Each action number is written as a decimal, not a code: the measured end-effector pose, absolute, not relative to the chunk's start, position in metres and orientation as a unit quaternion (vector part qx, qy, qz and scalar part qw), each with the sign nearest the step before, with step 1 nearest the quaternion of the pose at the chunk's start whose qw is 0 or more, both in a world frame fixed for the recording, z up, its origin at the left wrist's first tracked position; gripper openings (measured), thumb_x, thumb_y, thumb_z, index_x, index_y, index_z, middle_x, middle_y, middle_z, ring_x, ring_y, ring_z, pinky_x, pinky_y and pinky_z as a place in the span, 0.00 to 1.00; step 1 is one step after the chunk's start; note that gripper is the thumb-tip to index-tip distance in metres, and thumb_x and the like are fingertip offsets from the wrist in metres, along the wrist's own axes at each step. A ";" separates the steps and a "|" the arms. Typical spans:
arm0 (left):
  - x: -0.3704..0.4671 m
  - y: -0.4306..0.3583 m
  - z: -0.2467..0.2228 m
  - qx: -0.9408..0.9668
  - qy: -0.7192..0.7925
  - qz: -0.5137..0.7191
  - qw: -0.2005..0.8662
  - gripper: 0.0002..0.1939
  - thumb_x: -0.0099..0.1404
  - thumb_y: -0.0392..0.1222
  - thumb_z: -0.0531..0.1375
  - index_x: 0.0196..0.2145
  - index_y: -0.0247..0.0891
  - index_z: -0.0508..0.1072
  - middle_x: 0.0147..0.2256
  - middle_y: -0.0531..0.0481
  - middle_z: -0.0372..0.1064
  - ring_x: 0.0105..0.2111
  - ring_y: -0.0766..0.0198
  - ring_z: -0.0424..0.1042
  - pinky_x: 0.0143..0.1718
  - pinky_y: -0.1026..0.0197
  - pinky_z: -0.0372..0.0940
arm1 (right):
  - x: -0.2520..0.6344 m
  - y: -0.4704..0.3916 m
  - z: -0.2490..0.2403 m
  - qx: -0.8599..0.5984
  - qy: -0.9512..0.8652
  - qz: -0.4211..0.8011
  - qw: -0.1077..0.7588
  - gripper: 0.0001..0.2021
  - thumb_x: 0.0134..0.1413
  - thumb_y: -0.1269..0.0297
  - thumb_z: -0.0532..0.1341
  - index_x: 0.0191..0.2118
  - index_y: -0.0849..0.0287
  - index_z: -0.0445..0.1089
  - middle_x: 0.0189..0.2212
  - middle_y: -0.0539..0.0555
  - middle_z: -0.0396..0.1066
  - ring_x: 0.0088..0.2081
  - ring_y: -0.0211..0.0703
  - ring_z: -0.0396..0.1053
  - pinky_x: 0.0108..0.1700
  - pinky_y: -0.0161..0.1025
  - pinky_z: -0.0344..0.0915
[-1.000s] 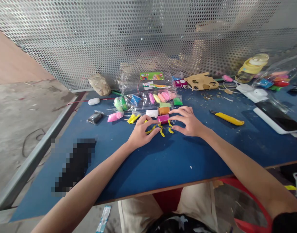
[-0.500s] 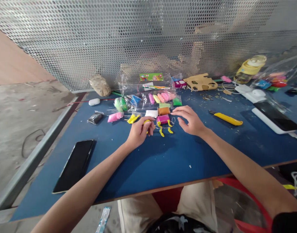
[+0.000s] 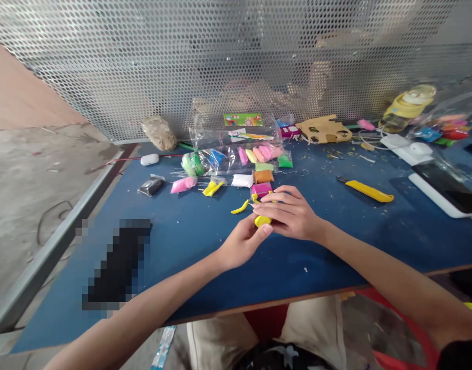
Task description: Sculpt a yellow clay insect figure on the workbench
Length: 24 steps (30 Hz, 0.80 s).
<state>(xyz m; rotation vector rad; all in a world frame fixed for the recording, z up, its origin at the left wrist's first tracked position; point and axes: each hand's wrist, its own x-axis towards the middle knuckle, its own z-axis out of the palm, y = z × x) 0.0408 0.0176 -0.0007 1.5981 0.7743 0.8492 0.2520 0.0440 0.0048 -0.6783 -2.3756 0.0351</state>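
Note:
A lump of yellow modelling clay point(image 3: 263, 221) sits between my two hands above the near middle of the blue table. My left hand point(image 3: 241, 241) is closed on it from below, the thumb along its near side. My right hand point(image 3: 295, 213) curves over it from the right, fingers pressed together and closed against the clay. Left of the fingertips, a thin yellow clay strip point(image 3: 240, 207) lies on the table. Just beyond my right fingers, small yellow clay pieces point(image 3: 255, 197) show in part by a magenta clay packet point(image 3: 262, 190); my fingers hide the rest.
White point(image 3: 242, 180) and orange-brown clay packets point(image 3: 263, 176) lie behind, before a clear plastic bag point(image 3: 236, 159) of coloured clay. A yellow utility knife point(image 3: 369, 190) is at right, near a phone point(image 3: 449, 182). A metal mesh panel point(image 3: 162, 61) stands along the back.
My left hand has moved right and nearer with the yellow clay, uncovering the strip. My right hand has come down and left onto the clay, covering most of the wired yellow pieces.

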 end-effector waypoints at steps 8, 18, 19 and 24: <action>0.044 0.016 -0.007 0.581 0.292 0.370 0.664 0.21 0.72 0.58 0.59 0.48 0.37 0.77 0.44 0.43 0.77 0.44 0.54 0.78 0.49 0.50 0.76 | 0.262 0.046 0.010 -0.241 -0.923 0.032 0.299 0.19 0.68 0.62 0.62 0.61 0.38 0.71 0.58 0.43 0.74 0.62 0.49 0.70 0.69 0.60 0.55; 0.039 0.019 -0.006 0.656 0.351 0.385 0.547 0.15 0.68 0.47 0.66 0.29 0.33 0.80 0.25 0.49 0.77 0.23 0.68 0.71 0.26 0.67 0.67 | 0.261 0.048 0.010 -0.191 -0.931 0.046 0.307 0.31 0.66 0.53 0.64 0.71 0.49 0.59 0.62 0.52 0.72 0.62 0.48 0.69 0.67 0.52 0.59; 0.039 0.019 -0.006 0.654 0.350 0.380 0.553 0.14 0.66 0.46 0.67 0.28 0.33 0.80 0.25 0.49 0.77 0.22 0.68 0.71 0.25 0.68 0.66 | 0.260 0.046 0.010 -0.176 -0.937 0.046 0.299 0.30 0.66 0.53 0.64 0.70 0.51 0.60 0.63 0.53 0.71 0.63 0.48 0.68 0.67 0.52 0.59; 0.040 0.017 -0.004 0.607 0.370 0.324 0.624 0.10 0.58 0.40 0.71 0.22 0.34 0.79 0.21 0.49 0.77 0.22 0.64 0.76 0.25 0.66 0.71 | 0.256 0.037 0.016 -0.123 -0.968 0.023 0.219 0.28 0.69 0.56 0.61 0.70 0.56 0.60 0.68 0.56 0.64 0.67 0.50 0.61 0.68 0.52 0.58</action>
